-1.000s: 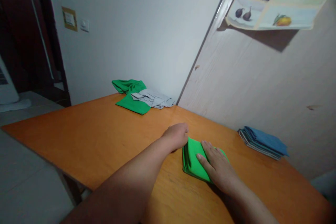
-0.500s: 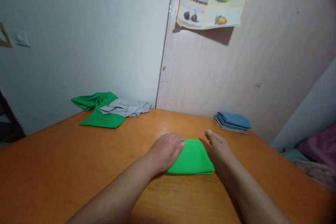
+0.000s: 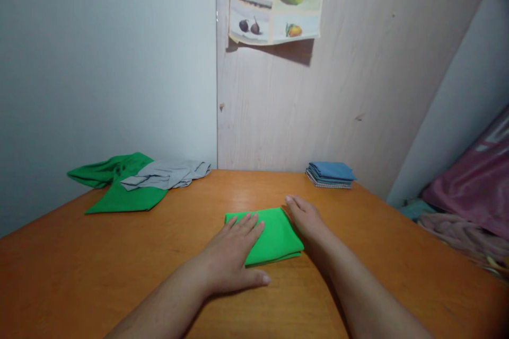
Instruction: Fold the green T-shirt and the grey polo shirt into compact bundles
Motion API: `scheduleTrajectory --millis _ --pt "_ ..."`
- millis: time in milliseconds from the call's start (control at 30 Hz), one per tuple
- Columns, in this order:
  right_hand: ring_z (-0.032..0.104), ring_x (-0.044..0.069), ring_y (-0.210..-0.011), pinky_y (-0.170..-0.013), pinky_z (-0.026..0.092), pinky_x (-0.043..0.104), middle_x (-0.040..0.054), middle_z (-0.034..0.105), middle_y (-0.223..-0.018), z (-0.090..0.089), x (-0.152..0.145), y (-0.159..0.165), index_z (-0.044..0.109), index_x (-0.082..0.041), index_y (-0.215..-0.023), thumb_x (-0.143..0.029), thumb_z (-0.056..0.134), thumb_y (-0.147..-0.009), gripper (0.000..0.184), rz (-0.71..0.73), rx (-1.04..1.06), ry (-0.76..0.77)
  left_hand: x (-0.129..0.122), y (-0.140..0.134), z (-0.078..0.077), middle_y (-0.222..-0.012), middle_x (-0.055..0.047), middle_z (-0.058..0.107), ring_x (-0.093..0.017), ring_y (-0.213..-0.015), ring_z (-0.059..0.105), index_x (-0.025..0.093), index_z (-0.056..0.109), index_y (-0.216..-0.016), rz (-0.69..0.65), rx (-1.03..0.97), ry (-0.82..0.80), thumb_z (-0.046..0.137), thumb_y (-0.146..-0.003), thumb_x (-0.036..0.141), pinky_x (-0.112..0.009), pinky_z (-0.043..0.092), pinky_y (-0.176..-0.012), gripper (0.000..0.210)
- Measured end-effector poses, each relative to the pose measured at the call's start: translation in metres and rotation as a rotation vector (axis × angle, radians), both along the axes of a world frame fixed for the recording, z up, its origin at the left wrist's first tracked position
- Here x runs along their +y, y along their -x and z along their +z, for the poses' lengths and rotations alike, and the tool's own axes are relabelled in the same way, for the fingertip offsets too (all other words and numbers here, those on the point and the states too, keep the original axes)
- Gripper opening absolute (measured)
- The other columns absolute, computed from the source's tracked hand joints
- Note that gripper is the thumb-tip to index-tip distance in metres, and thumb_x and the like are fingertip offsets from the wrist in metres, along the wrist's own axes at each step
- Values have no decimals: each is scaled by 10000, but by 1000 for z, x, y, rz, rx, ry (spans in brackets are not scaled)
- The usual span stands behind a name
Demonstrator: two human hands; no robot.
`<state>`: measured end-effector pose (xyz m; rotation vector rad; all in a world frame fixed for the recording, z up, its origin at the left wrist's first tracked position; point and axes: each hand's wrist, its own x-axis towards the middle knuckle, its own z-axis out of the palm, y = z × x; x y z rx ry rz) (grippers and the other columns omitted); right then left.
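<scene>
A bright green cloth, folded into a rectangle of several layers, lies on the orange-brown table in front of me. My left hand rests flat over its left part, fingers apart and thumb stretched out toward the near edge. Beside the cloth's right edge stands my right hand, turned on its side with the fingers stretched forward. It grips nothing that I can see, though its lower fingers are partly hidden.
At the back left, a crumpled grey cloth lies partly over a loose green cloth. A stack of folded cloths, blue on top, sits at the back right. Behind the table, a fruit poster hangs on the wall. Pink fabric lies beyond the right edge.
My left hand has spread its fingers and thumb and now lies flatter on the cloth. The folded cloth has turned slightly. The view has swung to the right.
</scene>
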<state>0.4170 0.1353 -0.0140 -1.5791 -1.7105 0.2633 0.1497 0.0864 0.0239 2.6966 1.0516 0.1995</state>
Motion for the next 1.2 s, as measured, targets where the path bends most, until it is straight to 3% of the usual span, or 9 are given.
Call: scheduleTrajectory --millis 133,233,333,600,733,867,1033,1200 --pt "249 274 -1505 -1222 201 491 129 389 -1578 4 -13 18 466 -164 -1486 -711 264 -956 789 132 -136 68 2 -1 -3 -1664 -92 133 -316 -1535 97 281 229 -1592 2 23 -10 664 -803 600 -536 112 -1226 956" --pt "108 311 -1532 -1220 121 574 96 266 -1635 5 -24 30 364 -203 -1547 -713 265 -959 785 231 -254 233 3 -1 -4 -1664 -77 146 -312 -1534 103 304 209 -1594 0 22 -12 669 -807 561 -537 114 -1225 947" --pt "110 325 -1529 -1212 128 591 97 251 -1638 5 -27 34 356 -224 -1551 -714 277 -960 772 258 -276 324 1 -2 -2 -1665 -72 141 -310 -1534 108 313 212 -1592 1 33 2 657 -817 537 -539 105 -1223 922" --pt "171 319 -1520 -1217 139 575 93 281 -1629 8 -26 29 388 -222 -1536 -703 262 -967 756 240 -244 318 2 9 5 -1665 -42 164 -277 -1534 134 307 280 -1574 10 47 25 683 -772 390 -488 133 -1233 902" --pt "211 332 -1509 -1199 141 626 112 342 -1600 10 -29 32 450 -215 -1500 -672 310 -973 711 212 -266 262 8 24 12 -1659 -47 213 -273 -1523 188 289 332 -1557 28 33 60 725 -717 355 -433 183 -1230 929" --pt "312 304 -1478 -1210 169 589 107 468 -1529 16 -34 38 541 -221 -1429 -628 365 -977 633 215 -272 109 14 36 21 -1624 -74 319 -311 -1477 298 273 406 -1515 49 -74 103 761 -711 448 -428 260 -1197 896" --pt "374 278 -1449 -1210 264 486 107 454 -1538 25 -53 53 489 -206 -1474 -680 461 -921 729 383 -324 14 25 43 25 -1256 -68 669 -237 -1106 620 234 624 -1273 99 -310 138 560 -907 441 -328 466 -968 425" --pt "261 313 -1497 -1228 204 538 98 316 -1611 26 -72 69 336 -231 -1559 -700 604 -829 908 556 -446 65 37 50 19 -936 -63 716 -195 -806 627 199 680 -926 320 -183 59 505 -888 290 -266 453 -690 202"
